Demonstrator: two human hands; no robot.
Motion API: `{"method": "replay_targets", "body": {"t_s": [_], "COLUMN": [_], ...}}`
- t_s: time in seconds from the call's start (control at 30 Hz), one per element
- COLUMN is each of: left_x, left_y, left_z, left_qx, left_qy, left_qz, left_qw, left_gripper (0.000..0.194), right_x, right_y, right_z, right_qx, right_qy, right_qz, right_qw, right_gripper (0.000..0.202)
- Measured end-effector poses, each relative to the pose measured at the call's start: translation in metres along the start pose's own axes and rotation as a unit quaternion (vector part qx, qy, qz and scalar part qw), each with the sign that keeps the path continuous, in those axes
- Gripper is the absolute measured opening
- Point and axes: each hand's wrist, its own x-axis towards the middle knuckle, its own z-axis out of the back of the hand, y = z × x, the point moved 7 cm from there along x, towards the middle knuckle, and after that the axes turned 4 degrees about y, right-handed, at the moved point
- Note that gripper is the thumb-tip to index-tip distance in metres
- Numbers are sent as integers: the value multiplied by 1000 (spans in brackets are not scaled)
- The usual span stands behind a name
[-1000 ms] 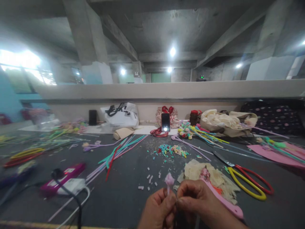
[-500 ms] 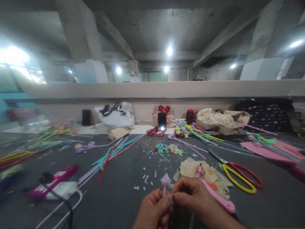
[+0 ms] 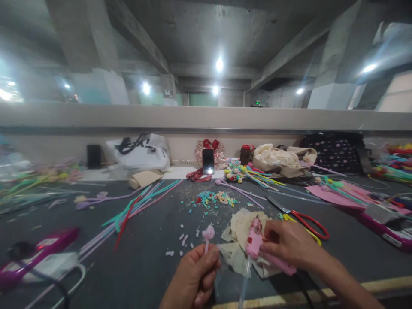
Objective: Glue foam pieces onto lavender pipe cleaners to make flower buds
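head view: over the bench (image 3: 135, 266), the bud (image 3: 208, 232), likely light and crushable, is pinched in the left hand (image 3: 195, 274) by its stem (image 3: 206, 247), seemingly the safest hold; the gun (image 3: 255, 245) is touched by the right hand (image 3: 288, 245), grip unclear

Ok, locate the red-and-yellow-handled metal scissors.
In the head view, the scissors lie right of centre on the dark tabletop, just beyond the bare right hand.

A dark tabletop (image 3: 125, 279) lay strewn with pieces.
Colourful stems (image 3: 130, 213) spread on the left, multicoloured bits (image 3: 210, 198) mid-table; open scissors (image 3: 284, 209) and a pink sheet (image 3: 336, 196) lay right.
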Motion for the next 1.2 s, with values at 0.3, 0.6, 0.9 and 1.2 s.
{"method": "replay_targets", "body": {"t_s": [0.3, 0.6, 0.9, 1.2], "left_x": [59, 76, 80, 76], "left_y": [-14, 5, 6, 3], "left_z": [-39, -31, -30, -33], "left_qx": [119, 201, 213, 182], "left_qy": [-7, -42, -34, -15], "left_qz": [-42, -45, -67, -107], "left_qw": [992, 978, 974, 977], "left_gripper": [19, 10, 10, 13], "right_x": [-10, -7, -9, -17], "right_y": [3, -28, -91, -79], "right_z": [-19, 2, 15, 38], "right_qx": [-214, 102, 530, 602], "right_qy": [7, 53, -29, -143], "right_qz": [31, -8, -124, -101], "right_qw": [976, 993, 838, 779], "right_gripper": [16, 11, 26, 32]}}
